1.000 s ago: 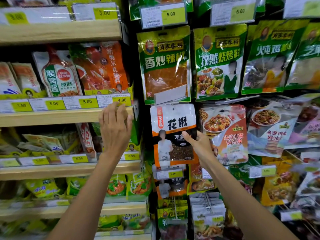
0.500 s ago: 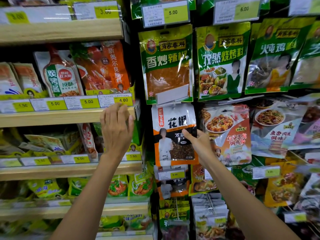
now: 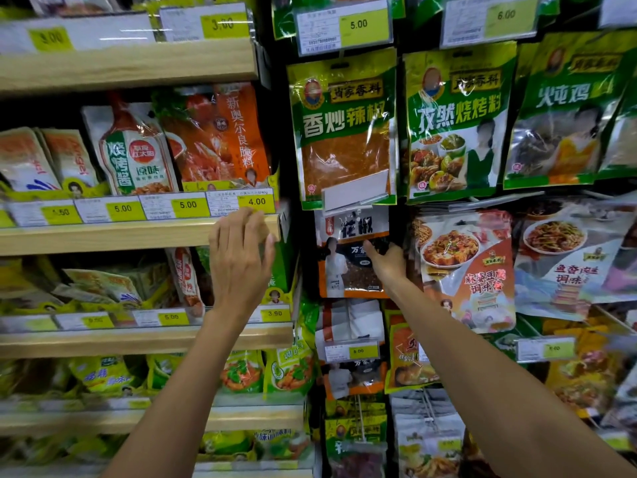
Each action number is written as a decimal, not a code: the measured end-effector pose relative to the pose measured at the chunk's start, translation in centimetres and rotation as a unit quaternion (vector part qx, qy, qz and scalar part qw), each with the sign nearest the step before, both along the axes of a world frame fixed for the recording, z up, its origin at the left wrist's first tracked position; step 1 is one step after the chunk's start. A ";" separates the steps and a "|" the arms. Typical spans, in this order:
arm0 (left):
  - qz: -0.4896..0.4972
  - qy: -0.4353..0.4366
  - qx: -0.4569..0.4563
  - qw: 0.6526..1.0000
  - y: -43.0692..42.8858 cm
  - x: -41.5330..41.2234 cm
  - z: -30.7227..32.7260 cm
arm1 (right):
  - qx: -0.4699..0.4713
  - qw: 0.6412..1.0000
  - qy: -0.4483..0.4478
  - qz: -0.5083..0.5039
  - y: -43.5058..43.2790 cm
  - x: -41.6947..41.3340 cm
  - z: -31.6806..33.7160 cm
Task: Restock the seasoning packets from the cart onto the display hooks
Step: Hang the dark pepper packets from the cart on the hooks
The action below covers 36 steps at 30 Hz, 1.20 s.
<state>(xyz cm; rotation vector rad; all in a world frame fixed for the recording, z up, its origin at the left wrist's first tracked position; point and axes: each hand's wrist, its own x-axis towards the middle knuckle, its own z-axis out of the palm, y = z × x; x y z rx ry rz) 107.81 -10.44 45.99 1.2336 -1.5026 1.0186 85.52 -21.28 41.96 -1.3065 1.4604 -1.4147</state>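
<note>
Orange-white packet [image 3: 344, 267] sits under the green packet [image 3: 344, 132], right hand [image 3: 391, 267] pinching its right edge. Left hand [image 3: 238, 257] rests loose-fingered on the wooden shelf [image 3: 103, 236] edge, holding nothing. Level the packet, slide its hole fully on; hook hidden.

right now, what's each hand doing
Left hand: open, resting on the shelf edge, holding nothing.
Right hand: pinching the peppercorn packet.

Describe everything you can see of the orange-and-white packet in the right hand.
The packet is a glossy plastic pouch: white top with black characters, orange border below, a dark window showing small grains, a printed figure at left. It is upright against the display, its top behind a blank white tag. The right hand pinches its right edge, thumb on the front.
</note>
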 end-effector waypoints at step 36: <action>-0.401 0.182 0.676 0.591 18.0 -51.3 -29.3 | 0.207 0.911 0.060 -0.351 43.0 -41.7 -23.6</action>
